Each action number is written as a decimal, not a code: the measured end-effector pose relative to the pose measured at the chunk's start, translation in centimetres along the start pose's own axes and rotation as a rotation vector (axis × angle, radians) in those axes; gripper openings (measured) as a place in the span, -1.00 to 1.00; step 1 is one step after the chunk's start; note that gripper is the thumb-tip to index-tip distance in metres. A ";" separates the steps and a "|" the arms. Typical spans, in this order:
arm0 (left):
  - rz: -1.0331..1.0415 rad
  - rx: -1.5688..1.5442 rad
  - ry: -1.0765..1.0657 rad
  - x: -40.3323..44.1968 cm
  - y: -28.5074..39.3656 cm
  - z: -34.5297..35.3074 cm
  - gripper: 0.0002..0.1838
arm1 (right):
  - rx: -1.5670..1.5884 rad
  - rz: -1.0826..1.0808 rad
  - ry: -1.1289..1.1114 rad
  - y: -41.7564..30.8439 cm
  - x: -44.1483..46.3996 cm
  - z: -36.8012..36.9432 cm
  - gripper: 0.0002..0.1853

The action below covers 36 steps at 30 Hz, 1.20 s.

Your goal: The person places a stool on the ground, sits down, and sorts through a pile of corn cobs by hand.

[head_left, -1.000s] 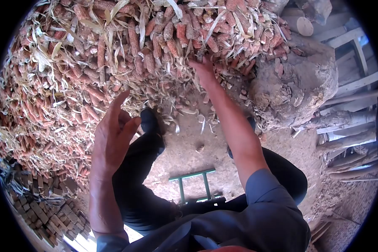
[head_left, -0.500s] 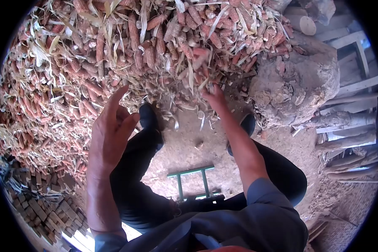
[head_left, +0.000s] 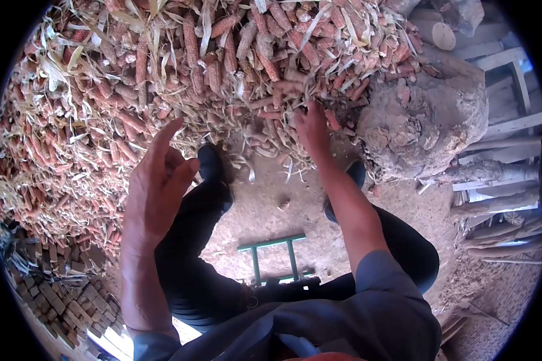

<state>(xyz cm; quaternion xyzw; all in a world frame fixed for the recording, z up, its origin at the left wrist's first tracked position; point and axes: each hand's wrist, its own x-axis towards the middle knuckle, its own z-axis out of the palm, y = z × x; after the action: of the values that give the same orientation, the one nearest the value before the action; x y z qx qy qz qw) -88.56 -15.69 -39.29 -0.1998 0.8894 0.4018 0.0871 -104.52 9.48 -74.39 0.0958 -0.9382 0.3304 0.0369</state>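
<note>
My left hand [head_left: 159, 189] is raised above my left knee. Its index finger points forward, the thumb stands apart, and nothing is held. Farther forward on the right, my right hand [head_left: 312, 129] reaches down at the near edge of a big heap of reddish corncobs [head_left: 214, 75]. Its fingers are curled, and what they hold, if anything, is hidden. A blurred corncob [head_left: 288, 86] is just beyond the fingertips. Another red corncob [head_left: 332, 119] lies right beside this hand. Dry husks [head_left: 277, 111] are mixed in around it.
A large rough tree stump [head_left: 424, 120] stands to the right of the heap. Wooden poles [head_left: 500, 201] are stacked at far right. Between my legs is a green metal frame [head_left: 271, 243] on the dirt floor [head_left: 283, 207]. Bricks [head_left: 60, 304] are piled at lower left.
My right hand has moved slightly forward and turned knuckles-up. Reddish cobs blurred beyond its fingers are now lower on the heap, with more cobs near the hand. My left hand has barely moved.
</note>
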 end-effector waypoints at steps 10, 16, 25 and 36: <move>-0.020 0.004 -0.016 0.1 0.3 -0.6 -0.36 | 0.082 0.250 -0.076 -2.7 5.3 3.7 -0.53; 0.008 -0.012 -0.013 -0.2 0.0 -0.7 -0.35 | -0.083 -0.065 0.083 -0.4 6.5 6.1 -0.49; -0.059 0.008 -0.023 -0.5 -0.1 -1.0 -0.34 | 0.010 0.084 0.150 -1.0 4.5 9.6 -0.38; -0.040 -0.008 -0.011 -0.5 -0.3 -1.4 -0.34 | -0.073 -0.014 -0.509 -1.0 3.0 9.1 -0.42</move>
<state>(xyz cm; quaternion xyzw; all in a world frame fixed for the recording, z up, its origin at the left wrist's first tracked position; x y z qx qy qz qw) -88.00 -16.74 -38.41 -0.2156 0.8831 0.4046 0.0993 -107.30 2.55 -80.46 0.1808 -0.9279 0.2613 -0.1950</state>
